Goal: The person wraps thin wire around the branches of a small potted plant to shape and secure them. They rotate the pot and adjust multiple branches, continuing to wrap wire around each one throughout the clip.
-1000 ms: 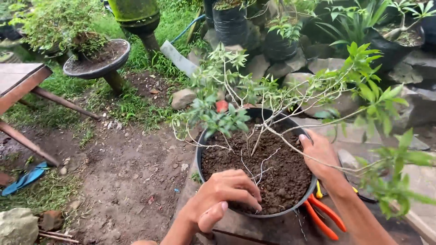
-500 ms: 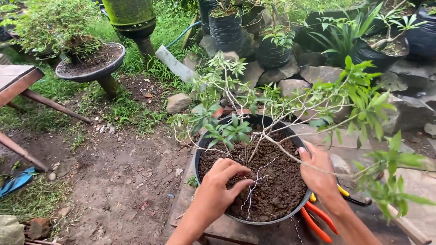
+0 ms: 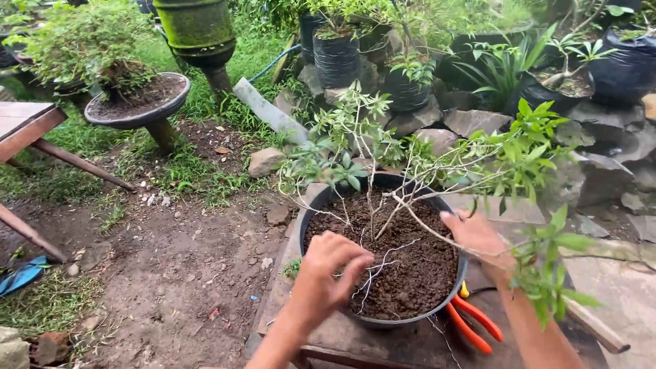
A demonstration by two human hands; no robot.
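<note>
Pinching pale roots, the left hand (image 3: 326, 273) hovers over the black pot (image 3: 311, 219); right hand (image 3: 478, 236) loosely cups its rim. Wet wooden desk (image 3: 383, 338) beneath; orange-handled pliers (image 3: 471, 324) half hidden behind pot.

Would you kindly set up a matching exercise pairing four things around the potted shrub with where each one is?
Things:
1. left hand
2. right hand
3. orange-handled pliers
4. blue tool

Places:
A. beside the black pot, on the wooden stand
B. on the ground, far left
C. over the soil, fingers at thin wire
D. on the pot's right rim, at a branch

Pairs: 1-C, 2-D, 3-A, 4-B
</note>
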